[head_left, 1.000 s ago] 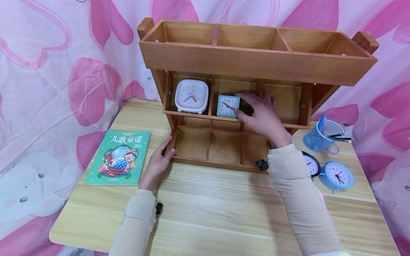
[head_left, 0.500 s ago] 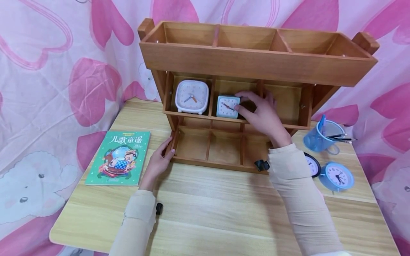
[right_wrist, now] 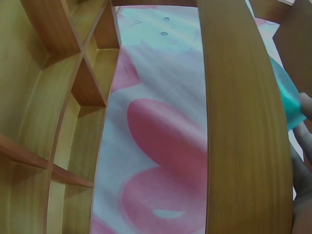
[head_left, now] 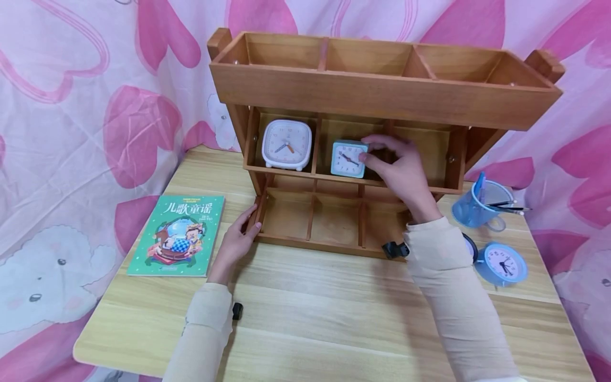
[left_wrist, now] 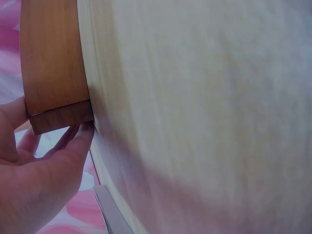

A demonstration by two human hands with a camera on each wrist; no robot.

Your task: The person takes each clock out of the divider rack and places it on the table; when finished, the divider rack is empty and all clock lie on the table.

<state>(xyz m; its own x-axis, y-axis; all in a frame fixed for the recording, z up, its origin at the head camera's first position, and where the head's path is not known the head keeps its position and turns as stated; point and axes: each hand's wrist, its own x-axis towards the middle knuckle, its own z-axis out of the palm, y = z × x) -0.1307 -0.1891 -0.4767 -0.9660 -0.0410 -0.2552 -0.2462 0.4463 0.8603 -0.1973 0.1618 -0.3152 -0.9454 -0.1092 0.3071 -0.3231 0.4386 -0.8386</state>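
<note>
One small blue clock (head_left: pixel 349 158) stands in the middle cubby of the wooden shelf (head_left: pixel 382 95) — my right hand (head_left: pixel 398 170) pinches its right edge. At nine o'clock sits a white clock (head_left: pixel 286 143). My left hand (head_left: pixel 236 241) grips the shelf's lower left corner — fingers curled.

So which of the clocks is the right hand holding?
The small teal square clock in the middle compartment of the shelf, pinched by the right hand. The white clock stands untouched one compartment left; the round blue clock stands on the table.
</note>
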